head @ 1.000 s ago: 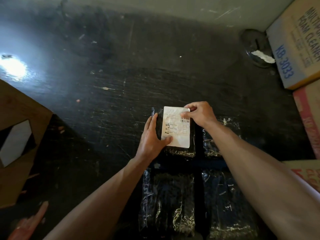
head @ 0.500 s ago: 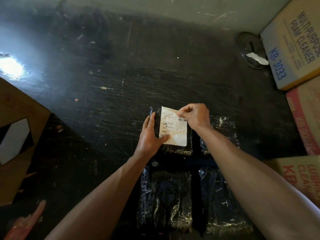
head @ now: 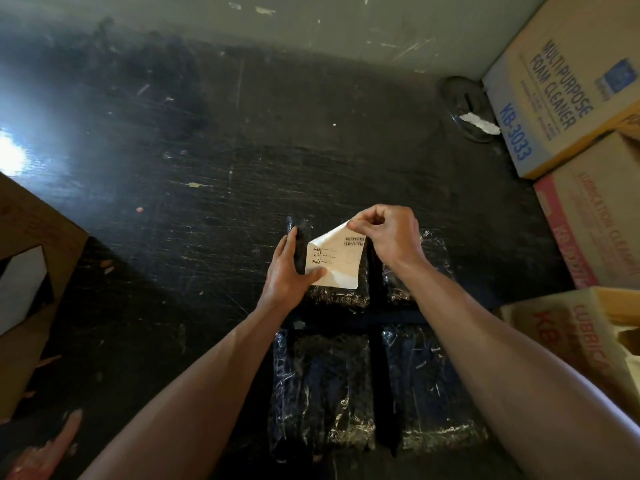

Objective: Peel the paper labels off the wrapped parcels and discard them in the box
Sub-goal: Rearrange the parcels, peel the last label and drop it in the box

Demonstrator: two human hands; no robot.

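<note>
Several black parcels in clear wrap lie in a grid on the dark floor. The far left parcel [head: 337, 296] carries a white paper label [head: 341, 261] with a barcode. My right hand [head: 389, 233] pinches the label's top corner and has lifted it off the wrap, so the upper left part stands folded up. My left hand [head: 289, 271] presses on the parcel's left edge, thumb on the label's lower left. The near left parcel [head: 325, 389], the near right parcel [head: 426, 382] and the far right parcel [head: 429, 258] bear no label.
An open brown cardboard box [head: 38, 271] stands at the left edge. Stacked cartons of foam cleaner [head: 568, 88] and lubricant cleaner [head: 595, 233] line the right side. A round dark dish [head: 465, 109] with a white scrap lies at the wall.
My right hand has pulled the label's top corner up and away from the parcel, peeling the upper part loose. My left hand stays pressed on the parcel.
</note>
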